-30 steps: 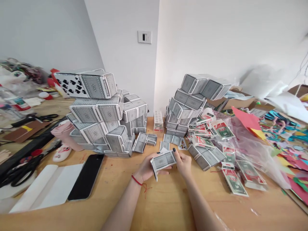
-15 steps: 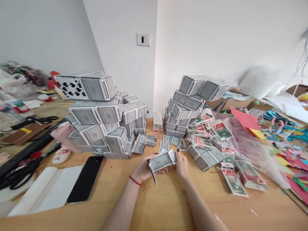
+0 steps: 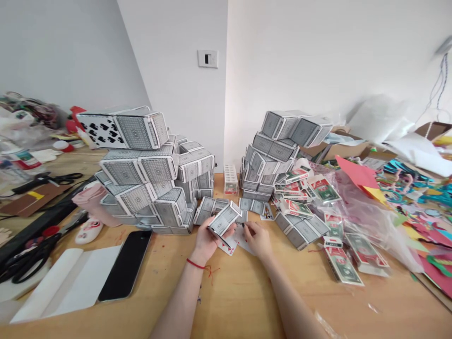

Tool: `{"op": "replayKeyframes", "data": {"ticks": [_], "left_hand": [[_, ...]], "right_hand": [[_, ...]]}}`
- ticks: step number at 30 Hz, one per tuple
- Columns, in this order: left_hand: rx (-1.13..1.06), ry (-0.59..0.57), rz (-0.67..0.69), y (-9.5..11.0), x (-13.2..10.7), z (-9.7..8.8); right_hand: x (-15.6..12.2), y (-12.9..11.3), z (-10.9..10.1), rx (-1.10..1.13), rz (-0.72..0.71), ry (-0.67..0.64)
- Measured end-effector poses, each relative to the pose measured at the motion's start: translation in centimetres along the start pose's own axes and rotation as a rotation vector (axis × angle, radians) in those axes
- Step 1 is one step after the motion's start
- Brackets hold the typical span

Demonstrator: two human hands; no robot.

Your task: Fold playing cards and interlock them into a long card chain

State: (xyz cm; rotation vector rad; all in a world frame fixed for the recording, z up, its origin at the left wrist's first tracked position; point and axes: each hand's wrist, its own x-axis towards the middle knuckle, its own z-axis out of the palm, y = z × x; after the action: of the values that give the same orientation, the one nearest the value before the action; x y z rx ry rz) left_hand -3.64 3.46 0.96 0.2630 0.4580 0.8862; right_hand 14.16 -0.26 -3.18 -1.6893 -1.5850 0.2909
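Note:
My left hand [image 3: 205,241] is closed around a partly folded box of grey-backed playing cards [image 3: 225,219], tilted up to the right with a flap hanging below. My right hand [image 3: 258,240] has its fingers curled together on a playing card [image 3: 244,242] at the table; the fingertips partly cover it. A face-up card with red marks [image 3: 228,248] lies just beneath the held box. Behind my hands are flat grey-backed cards [image 3: 256,206] and a small folded card piece [image 3: 204,210].
Stacked card-box structures stand at left [image 3: 141,172] and right [image 3: 270,155]. Card packs [image 3: 342,266] and a plastic bag [image 3: 384,235] lie at the right. Left are a phone [image 3: 125,266], white paper [image 3: 67,278] and black scissors [image 3: 31,256]. A clear-sided box [image 3: 230,180] stands by the wall.
My right hand has let go of the card box and moved down and slightly left to the cards on the table. The box has tilted steeper, and face-up cards now show below it.

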Motion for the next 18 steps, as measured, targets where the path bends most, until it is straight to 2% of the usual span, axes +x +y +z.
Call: {"op": "replayKeyframes", "data": {"ticks": [5, 9, 14, 18], "left_hand": [[0.009, 0.097, 0.016, -0.2, 0.0, 0.4], [0.062, 0.194, 0.104, -0.6, 0.0, 0.9], [0.17, 0.271, 0.19, -0.8, 0.0, 1.2], [0.164, 0.295, 0.205, -0.7, 0.1, 1.0]], "right_hand": [[0.3, -0.5, 0.6, -0.178, -0.086, 0.091], [0.5, -1.3, 1.1, -0.334, -0.08, -0.002], [0.7, -1.0, 1.2, -0.282, -0.012, 0.023], [0.8, -0.5, 1.2, -0.244, -0.014, 0.057]]}}
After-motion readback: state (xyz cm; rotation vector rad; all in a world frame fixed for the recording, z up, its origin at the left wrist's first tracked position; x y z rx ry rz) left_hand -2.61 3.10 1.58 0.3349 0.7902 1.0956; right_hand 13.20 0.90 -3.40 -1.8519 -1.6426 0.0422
